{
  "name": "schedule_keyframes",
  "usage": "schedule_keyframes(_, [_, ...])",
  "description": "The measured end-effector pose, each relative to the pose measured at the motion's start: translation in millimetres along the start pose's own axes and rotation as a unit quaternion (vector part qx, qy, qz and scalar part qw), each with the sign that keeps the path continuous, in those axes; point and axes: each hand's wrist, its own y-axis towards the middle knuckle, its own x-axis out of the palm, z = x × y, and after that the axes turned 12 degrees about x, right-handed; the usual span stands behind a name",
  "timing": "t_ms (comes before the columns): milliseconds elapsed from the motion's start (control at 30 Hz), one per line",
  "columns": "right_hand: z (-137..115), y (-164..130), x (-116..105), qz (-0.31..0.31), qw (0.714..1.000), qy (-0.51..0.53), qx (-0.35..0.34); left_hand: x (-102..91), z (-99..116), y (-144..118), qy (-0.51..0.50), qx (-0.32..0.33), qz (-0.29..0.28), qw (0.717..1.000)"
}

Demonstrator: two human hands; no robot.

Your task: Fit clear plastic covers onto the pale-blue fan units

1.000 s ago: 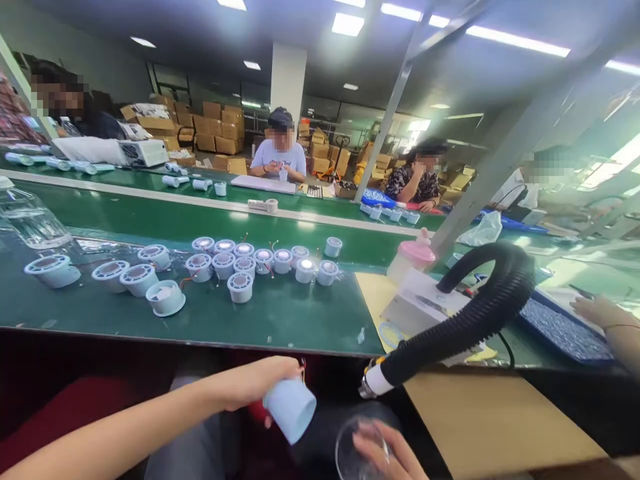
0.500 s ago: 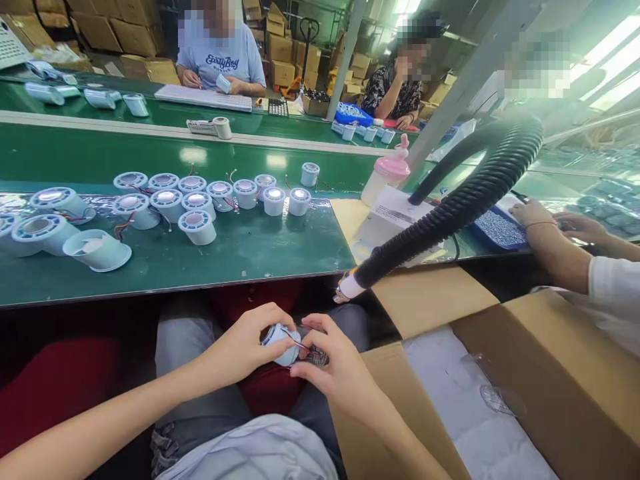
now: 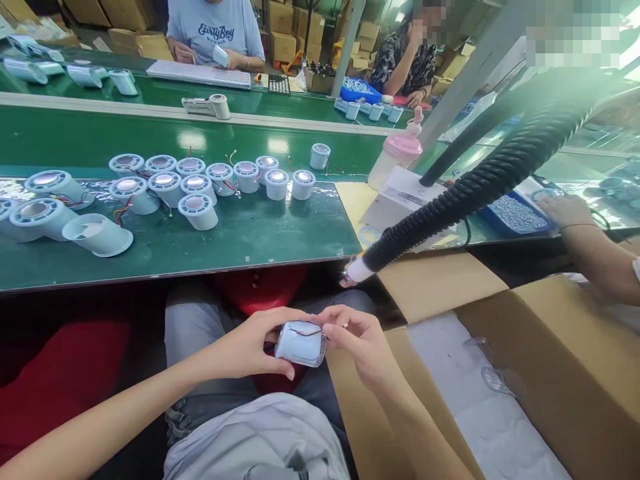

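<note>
Over my lap, my left hand (image 3: pixel 255 343) is wrapped round a light-blue cylindrical housing (image 3: pixel 300 345), which lies on its side. A clear plastic cover shows around the right end of the housing. Thin dark and red wires (image 3: pixel 311 333) run along its upper side towards my right hand (image 3: pixel 361 339). With thumb and fingers closed, my right hand pinches these wires at the cover's edge. A small white tip, perhaps a connector, pokes out between those fingers. The housing's left end is hidden by my left hand.
Several similar housings (image 3: pixel 197 211) with loose wires stand on the green bench (image 3: pixel 240 257). A black flexible hose (image 3: pixel 425 217) hangs over its edge. At my right is an open cardboard box (image 3: pixel 555 347). A co-worker's hand (image 3: pixel 567 212) is near a blue tray (image 3: pixel 520 213).
The housing has turned onto its side, and the clear cover now shows around its end. My right hand has gone from a spread grasp to pinching the wires. The view has shifted slightly.
</note>
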Motion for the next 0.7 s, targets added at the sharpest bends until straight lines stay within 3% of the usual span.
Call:
schedule_keyframes(67, [-0.6,-2.7,-1.6,-0.034,0.999,0.001,-0.007,2.3,0.3,-1.9,-0.078,-0.023,0.007,0.997])
schedule_keyframes(133, [0.0,-6.9,-2.7,-0.056,0.993,-0.087,-0.049,4.4,1.0,-3.7,-0.134,-0.041,0.035,0.989])
schedule_keyframes(233, [4.4,-13.5,-3.8,-0.048,0.957,-0.249,-0.139,6.3,2.9,-6.3,-0.179,-0.08,0.064,0.979])
schedule_keyframes(333, [9.4,-17.6,-5.3,-0.042,0.938,-0.288,-0.19,6.5,4.4,-8.9,-0.188,-0.105,0.058,0.975])
schedule_keyframes(533, [12.7,-17.8,-9.0,-0.055,0.941,-0.279,-0.183,3.5,5.7,-12.9,-0.194,-0.065,0.061,0.977])
schedule_keyframes(700, [14.1,-18.1,-8.7,-0.078,0.956,-0.243,-0.145,1.5,10.2,-14.4,-0.124,-0.049,0.048,0.99])
